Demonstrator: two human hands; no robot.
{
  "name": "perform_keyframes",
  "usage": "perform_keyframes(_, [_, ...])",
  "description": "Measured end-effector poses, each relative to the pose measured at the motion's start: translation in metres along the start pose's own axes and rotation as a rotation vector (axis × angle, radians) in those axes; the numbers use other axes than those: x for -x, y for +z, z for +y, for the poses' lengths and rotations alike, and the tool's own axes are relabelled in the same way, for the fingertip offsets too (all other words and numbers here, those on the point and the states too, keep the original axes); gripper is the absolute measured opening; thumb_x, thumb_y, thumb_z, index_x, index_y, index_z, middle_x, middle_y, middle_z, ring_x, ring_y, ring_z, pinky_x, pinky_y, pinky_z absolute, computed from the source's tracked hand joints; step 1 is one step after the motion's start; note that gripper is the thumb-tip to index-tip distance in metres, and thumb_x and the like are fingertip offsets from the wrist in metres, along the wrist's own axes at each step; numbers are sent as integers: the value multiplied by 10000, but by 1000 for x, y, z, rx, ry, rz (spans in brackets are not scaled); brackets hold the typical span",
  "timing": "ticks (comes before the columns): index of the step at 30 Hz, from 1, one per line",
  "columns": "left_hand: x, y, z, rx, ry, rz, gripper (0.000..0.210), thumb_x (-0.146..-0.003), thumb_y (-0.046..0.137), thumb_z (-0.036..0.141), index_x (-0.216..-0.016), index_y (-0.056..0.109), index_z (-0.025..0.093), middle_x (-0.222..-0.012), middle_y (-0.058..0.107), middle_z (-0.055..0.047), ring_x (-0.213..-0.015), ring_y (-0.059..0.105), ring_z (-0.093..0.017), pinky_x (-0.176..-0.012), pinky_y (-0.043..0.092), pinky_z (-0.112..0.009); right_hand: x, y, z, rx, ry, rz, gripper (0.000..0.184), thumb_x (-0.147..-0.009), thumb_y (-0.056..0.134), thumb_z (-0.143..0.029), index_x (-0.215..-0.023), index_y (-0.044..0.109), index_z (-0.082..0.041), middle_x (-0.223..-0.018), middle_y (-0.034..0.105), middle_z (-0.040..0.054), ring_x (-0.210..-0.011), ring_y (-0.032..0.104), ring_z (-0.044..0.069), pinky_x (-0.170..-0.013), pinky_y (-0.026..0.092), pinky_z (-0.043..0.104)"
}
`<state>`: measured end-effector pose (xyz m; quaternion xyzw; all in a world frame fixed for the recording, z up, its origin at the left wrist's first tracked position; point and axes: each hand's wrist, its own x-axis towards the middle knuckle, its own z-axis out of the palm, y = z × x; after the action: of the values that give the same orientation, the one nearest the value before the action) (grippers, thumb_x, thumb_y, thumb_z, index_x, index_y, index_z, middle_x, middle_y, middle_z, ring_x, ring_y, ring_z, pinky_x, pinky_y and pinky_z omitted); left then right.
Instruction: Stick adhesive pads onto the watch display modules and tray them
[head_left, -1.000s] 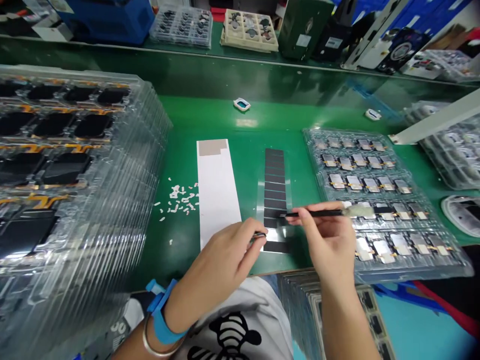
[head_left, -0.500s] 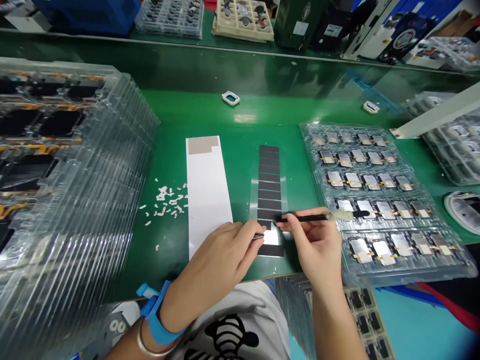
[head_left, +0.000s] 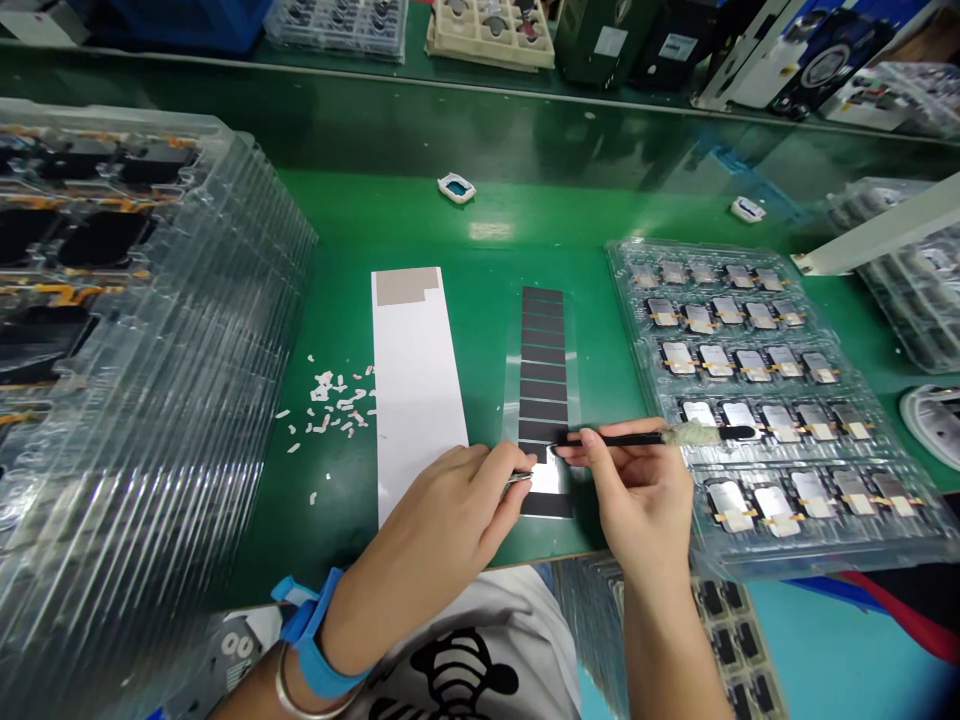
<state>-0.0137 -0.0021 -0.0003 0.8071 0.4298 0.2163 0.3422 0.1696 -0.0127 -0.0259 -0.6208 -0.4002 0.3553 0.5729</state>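
Left hand (head_left: pixel 454 505) closed, thumb and forefinger pinching a small shiny piece (head_left: pixel 519 477); its full shape is hidden by the fingers. Right hand (head_left: pixel 649 495) grasping a slim black tool (head_left: pixel 634 439), pen-fashion, with a pale wrapping (head_left: pixel 691 433) around its shaft; the tool points left, its tip at the near part of a clear strip (head_left: pixel 514 372). Whether the tip touches the strip cannot be made out from here.

The strip lies lengthwise on the green tabletop (head_left: pixel 487 330), between a white sheet (head_left: pixel 416 385) on the left and a clear parts tray (head_left: pixel 802 567) on the right. It bears a column of dark rectangles (head_left: pixel 544 372); near its near end a bright patch (head_left: pixel 550 480) shows between two of them, and both hands are close beside it.

White sheet: brownish area at its far end; left forearm and hand over its near end. Just left of it, a scatter of small white scraps (head_left: pixel 322 388). Parts tray: five rows of silver-faced parts (head_left: pixel 677 357). Farther left, a tall stack of clear trays (head_left: pixel 247 300). Far side of tabletop: two small white-rimmed pieces, one centre (head_left: pixel 456 188), one right (head_left: pixel 747 209).
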Motion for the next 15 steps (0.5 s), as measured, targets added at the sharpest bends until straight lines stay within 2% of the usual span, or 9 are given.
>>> perform_keyframes(5, [0,2,0,83,-61,73,146,-956,542,117,-1043,628,196,-948,724,-20,-807,677,-171,-647,525,-261,-2,-5,-1,-8,-25,57,280,-813,817,-327,-896,579,-205,-759,736,28,-572,731,182,-577,642,279])
perform_keyframes(8, [1,4,0,221,-137,156,194,-910,613,108,-1033,691,237,-925,748,17,-776,691,-130,-594,505,-198,4,-3,-11,-75,-79,112,254,-804,822,-247,-885,585,-208,-762,727,11,-610,738,185,-576,636,276])
perform_keyframes(11, [3,2,0,365,-169,241,227,-894,652,138,-1069,740,254,-891,767,21,-726,687,-111,-601,510,-183,19,10,-29,-175,-220,114,184,-868,741,-168,-899,567,-219,-760,692,-9,-703,753,184,-623,658,288])
perform_keyframes(15, [7,-4,-2,456,-143,290,260,-929,617,162,-1133,753,250,-865,753,2,-690,655,-110,-592,503,-188,39,33,-48,-200,-385,20,181,-907,655,-109,-964,546,-242,-793,688,-3,-734,746,181,-637,684,334])
